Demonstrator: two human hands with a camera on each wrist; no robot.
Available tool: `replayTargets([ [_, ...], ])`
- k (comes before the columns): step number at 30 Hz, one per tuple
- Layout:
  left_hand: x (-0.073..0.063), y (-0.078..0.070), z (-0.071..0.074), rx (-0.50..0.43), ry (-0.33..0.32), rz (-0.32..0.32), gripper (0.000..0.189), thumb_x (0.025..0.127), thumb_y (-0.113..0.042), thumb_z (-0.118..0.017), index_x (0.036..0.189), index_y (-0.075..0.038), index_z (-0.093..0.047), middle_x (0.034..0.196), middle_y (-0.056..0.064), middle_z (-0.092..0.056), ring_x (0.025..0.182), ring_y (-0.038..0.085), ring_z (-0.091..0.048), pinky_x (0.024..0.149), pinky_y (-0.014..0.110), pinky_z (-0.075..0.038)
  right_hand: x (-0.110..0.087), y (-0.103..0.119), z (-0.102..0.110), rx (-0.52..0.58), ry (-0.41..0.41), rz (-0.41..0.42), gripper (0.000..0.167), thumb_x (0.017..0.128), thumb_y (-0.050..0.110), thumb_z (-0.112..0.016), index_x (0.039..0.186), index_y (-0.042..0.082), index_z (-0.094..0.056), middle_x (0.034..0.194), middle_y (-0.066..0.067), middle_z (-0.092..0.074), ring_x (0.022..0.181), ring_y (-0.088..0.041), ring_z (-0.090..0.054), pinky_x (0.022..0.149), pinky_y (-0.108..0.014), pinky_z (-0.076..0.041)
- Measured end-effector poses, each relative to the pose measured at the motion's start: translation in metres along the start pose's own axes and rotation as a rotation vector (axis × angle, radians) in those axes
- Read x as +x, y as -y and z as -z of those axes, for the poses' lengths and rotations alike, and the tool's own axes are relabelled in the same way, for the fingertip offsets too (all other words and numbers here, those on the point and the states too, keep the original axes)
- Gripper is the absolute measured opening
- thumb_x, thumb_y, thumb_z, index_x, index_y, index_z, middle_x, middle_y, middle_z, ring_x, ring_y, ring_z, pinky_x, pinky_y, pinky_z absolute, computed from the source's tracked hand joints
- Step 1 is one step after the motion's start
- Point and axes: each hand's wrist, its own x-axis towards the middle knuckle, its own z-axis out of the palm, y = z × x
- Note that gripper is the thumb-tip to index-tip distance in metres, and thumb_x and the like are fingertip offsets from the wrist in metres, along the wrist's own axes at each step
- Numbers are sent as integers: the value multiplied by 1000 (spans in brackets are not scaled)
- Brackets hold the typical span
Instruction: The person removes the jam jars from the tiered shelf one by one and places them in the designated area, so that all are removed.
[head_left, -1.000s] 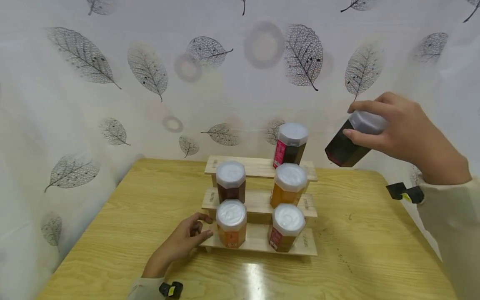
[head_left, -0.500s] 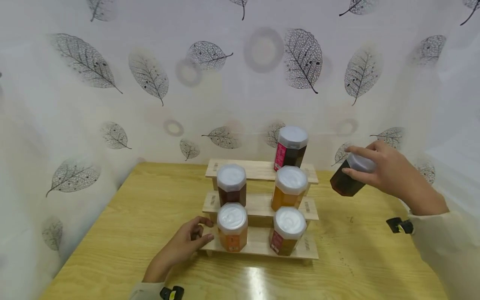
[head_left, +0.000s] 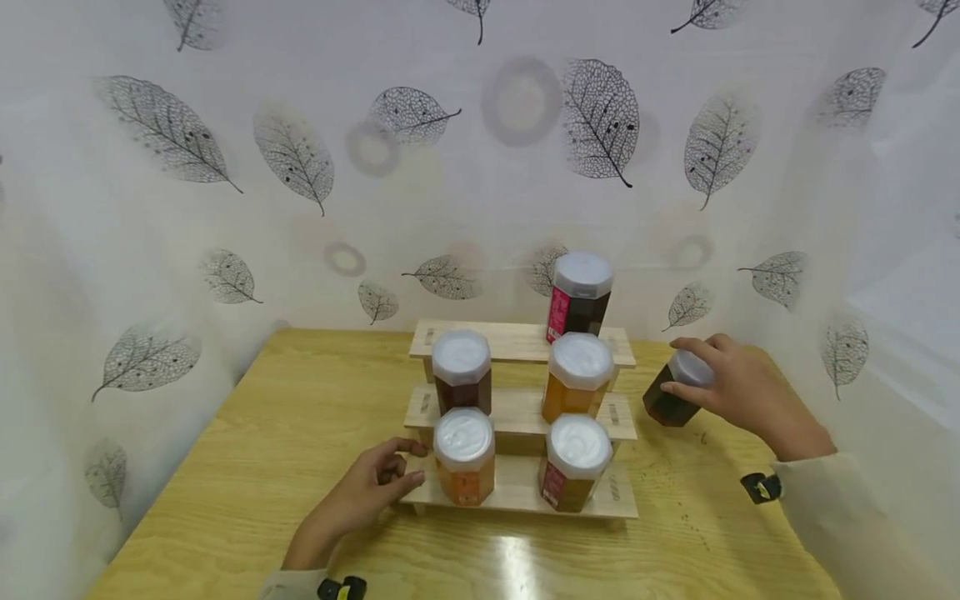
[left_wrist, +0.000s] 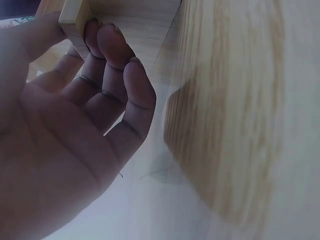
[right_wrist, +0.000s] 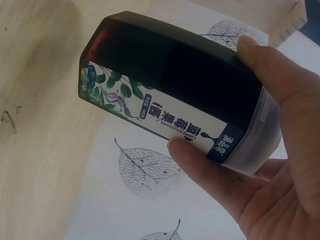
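Note:
My right hand [head_left: 738, 390] grips a dark jam jar [head_left: 670, 403] near its frosted lid, right of the wooden tiered rack [head_left: 517, 483]. The jar tilts; whether its base touches the table cannot be told. In the right wrist view the jam jar [right_wrist: 165, 75] shows a white label with leaves, thumb and fingers on opposite sides. My left hand [head_left: 366, 483] holds the left end of the rack's lowest shelf. In the left wrist view, the thumb and curled fingers of that hand [left_wrist: 75, 135] lie around the plank end [left_wrist: 75, 20].
On the top shelf stands a dark jar [head_left: 581, 296]. The middle shelf bears a brown jar [head_left: 462, 371] and an amber jar [head_left: 577, 377]. An orange-labelled jar [head_left: 465, 457] and a red-labelled jar [head_left: 573, 461] stand on the lowest. Behind the table [head_left: 300, 400] hangs a leaf-print curtain [head_left: 450, 208].
My right hand has lowered the dark jam jar from beside the curtain toward the tabletop right of the rack; the jar is less tilted. The left hand stays at the rack's end.

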Motion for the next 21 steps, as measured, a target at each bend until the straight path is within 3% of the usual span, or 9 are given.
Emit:
replayTargets([
  [7, -1, 4, -1, -12, -4, -20, 35, 91, -25, -64, 121, -10, -54, 74, 9, -54, 57, 7, -47, 51, 24, -44, -4, -1, -16, 23, 44, -37, 59, 75, 45, -78, 121, 13, -60, 94, -20, -56, 72, -29, -56, 53, -40, -46],
  [13, -3, 6, -4, -29, 7, 9, 35, 91, -25, -64, 121, -10, -54, 75, 8, -53, 58, 7, -48, 52, 26, -46, -10, -6, -25, 39, 111, -61, 63, 76, 46, -76, 125, 12, -57, 96, -18, -54, 71, -25, -56, 56, -41, -47],
  [21, -2, 4, -4, -11, -15, -9, 34, 91, -26, -64, 121, -11, -54, 76, 6, -52, 58, 7, -47, 52, 26, -46, -9, -10, -36, 63, 123, -98, 64, 76, 47, -76, 127, 14, -57, 102, -19, -55, 76, -28, -58, 59, -44, -49],
])
